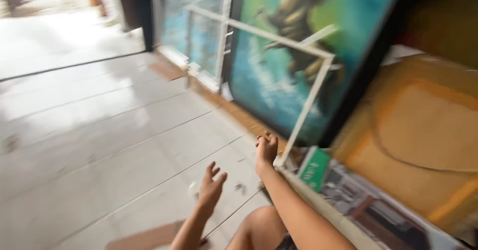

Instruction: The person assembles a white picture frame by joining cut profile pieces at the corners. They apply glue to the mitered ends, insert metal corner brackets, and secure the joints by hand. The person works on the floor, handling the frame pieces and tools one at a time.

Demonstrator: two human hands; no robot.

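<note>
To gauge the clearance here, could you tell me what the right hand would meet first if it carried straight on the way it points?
Most likely the white frame strip: the right hand is right beside its lower end. The blur hides whether they touch.

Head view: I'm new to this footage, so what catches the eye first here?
A large blue-green painting in a dark frame leans at upper right, with a pale wooden frame propped against it. Below, the right hand reaches to that frame's lower corner, while the left hand hovers open over the pale tiled floor.
</note>
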